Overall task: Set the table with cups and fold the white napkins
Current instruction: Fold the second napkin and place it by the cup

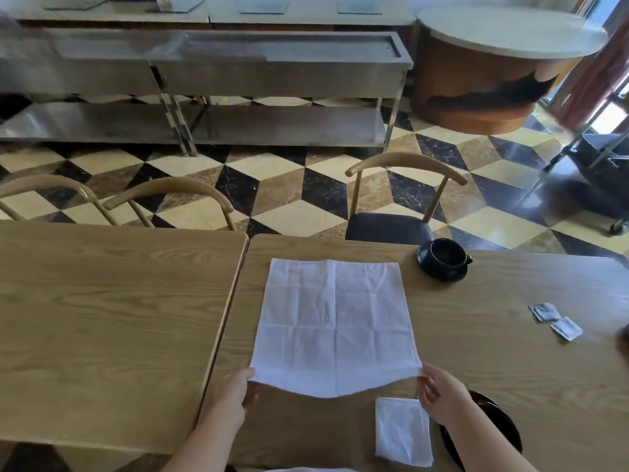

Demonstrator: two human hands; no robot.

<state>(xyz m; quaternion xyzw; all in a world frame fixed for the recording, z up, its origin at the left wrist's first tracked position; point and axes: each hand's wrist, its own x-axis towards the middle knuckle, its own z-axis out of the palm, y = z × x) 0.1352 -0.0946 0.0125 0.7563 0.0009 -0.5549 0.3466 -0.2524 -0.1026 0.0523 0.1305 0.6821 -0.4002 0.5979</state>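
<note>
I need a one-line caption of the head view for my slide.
Both hands, left and right, pinch the near corners of a spread white napkin on a wooden table.

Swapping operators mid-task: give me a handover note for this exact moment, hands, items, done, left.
Left hand: pinches the near left corner of the open napkin.
Right hand: pinches its near right corner. The near edge is lifted and sags between the hands; the rest lies flat on the table.
Folded napkin: near edge, right of centre, beside a dark plate partly hidden by the right arm.
Black cup on its saucer: far side, by the chair.
Two small packets lie to the right.
Done: one napkin folded, one cup set.
Left: fold the open napkin; further cups, if any, are out of view.
</note>
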